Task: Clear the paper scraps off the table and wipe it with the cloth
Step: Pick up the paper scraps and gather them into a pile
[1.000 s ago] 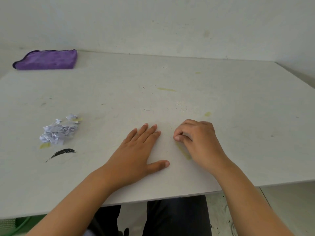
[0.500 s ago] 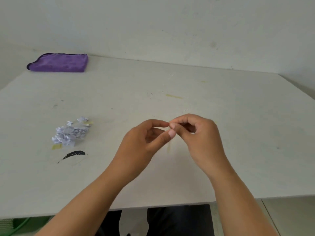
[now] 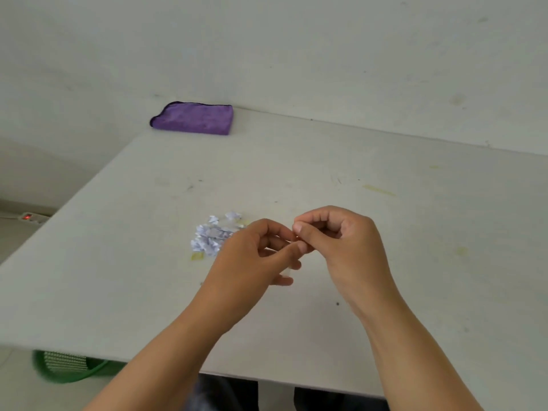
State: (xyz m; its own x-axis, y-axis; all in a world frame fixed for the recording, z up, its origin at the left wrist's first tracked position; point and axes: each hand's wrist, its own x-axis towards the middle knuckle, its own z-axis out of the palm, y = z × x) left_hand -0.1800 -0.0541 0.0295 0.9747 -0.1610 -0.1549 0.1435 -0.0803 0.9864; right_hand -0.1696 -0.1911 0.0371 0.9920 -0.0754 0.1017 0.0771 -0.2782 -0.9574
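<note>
A pile of crumpled white paper scraps (image 3: pixel 211 237) lies on the white table (image 3: pixel 430 238), just left of my hands. The folded purple cloth (image 3: pixel 194 118) sits at the far left corner against the wall. My left hand (image 3: pixel 252 262) and my right hand (image 3: pixel 341 244) hover over the table's middle, fingertips meeting. Both pinch a tiny pale scrap (image 3: pixel 287 272), a faint see-through strip that hangs below the fingers and is hard to make out.
A green basket (image 3: pixel 68 367) stands on the floor under the table's near left corner. A power strip with a red light (image 3: pixel 29 217) lies on the floor at the left. The tabletop bears yellowish stains and small dark marks.
My hands have lifted off the table, where the right was picking at a mark, and come together in a pinch. The view has swung left, so the scraps and cloth sit nearer the centre.
</note>
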